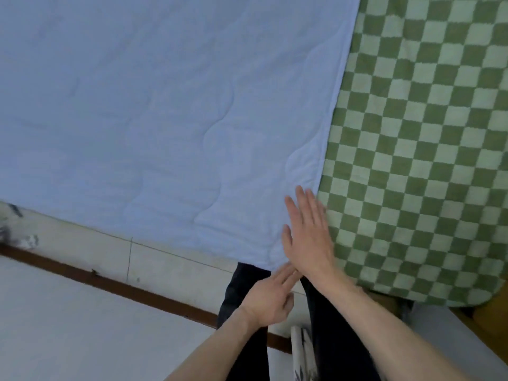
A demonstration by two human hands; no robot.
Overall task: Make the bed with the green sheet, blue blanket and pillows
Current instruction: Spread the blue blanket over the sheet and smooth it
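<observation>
The blue blanket [151, 111] lies spread over the green sheet [428, 149], filling the view from nine to twelve o'clock, with the checked sheet bare toward three. It looks a light, soft, quilted thing that will ripple when pushed, so its hemmed corner near five o'clock is the place to pinch. The right hand [308, 235] lies flat there, fingers straight, holding nothing; the left hand [268, 301] hangs just below, relaxed, empty. No pillows in sight.

Pale tiled floor [170, 270] (brown strip [110, 284])
</observation>
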